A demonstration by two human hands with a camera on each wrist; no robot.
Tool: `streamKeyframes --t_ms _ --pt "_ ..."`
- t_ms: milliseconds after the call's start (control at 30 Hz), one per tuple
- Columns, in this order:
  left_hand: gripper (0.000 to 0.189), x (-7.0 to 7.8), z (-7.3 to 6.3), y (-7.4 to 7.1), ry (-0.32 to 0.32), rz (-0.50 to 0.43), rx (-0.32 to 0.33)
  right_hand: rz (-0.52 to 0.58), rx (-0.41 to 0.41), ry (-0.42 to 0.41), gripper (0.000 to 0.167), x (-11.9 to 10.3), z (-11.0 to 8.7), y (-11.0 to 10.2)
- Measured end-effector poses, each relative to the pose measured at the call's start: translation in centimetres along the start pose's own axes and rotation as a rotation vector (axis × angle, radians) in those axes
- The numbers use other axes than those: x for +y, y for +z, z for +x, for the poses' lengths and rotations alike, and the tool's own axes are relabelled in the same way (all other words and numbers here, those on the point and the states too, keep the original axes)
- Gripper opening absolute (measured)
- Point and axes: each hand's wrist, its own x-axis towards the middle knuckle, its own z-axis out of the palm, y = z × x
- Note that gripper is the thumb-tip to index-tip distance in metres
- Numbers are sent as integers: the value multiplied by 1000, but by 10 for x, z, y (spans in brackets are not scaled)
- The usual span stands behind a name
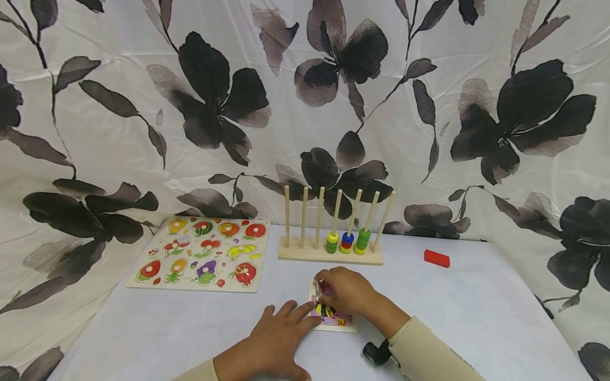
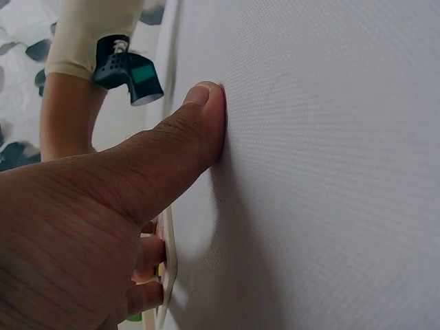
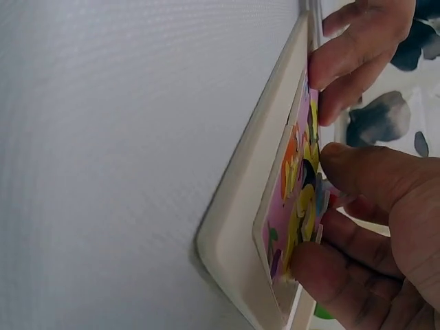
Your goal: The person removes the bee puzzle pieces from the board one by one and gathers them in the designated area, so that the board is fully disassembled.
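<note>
Currently your left hand [image 1: 281,338] lies spread, its straight fingers resting on the bee puzzle [image 1: 330,312], which sits on the white table [image 1: 476,317] just in front of the peg stand [image 1: 297,253]. Your right hand [image 1: 348,290], close beside the left and nearer the peg stand, bends its thumb and fingers over the puzzle, though I cannot tell whether they pinch a piece. A fruit board [image 1: 199,253] lies left of the peg stand, a red block [image 1: 437,258] right of it.

The bee puzzle [image 1: 337,317] and the peg stand [image 1: 305,254] look like smooth, pale wood to us. We see wrinkly wall cloth [image 1: 276,132] and a matt white table top [image 1: 457,312] with tiny bumps.
</note>
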Motion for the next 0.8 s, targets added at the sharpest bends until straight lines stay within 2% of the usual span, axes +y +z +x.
streamKeyframes --t_ms 200,533,800 --pt "106 0 -1 -1 -2 -1 -1 25 -7 27 39 -1 -1 -2" --pt "107 2 0 -3 -9 -9 -19 53 -3 17 38 -3 -6 -7" --pt "108 1 2 -1 -9 0 -20 226 -35 34 43 5 -13 -14"
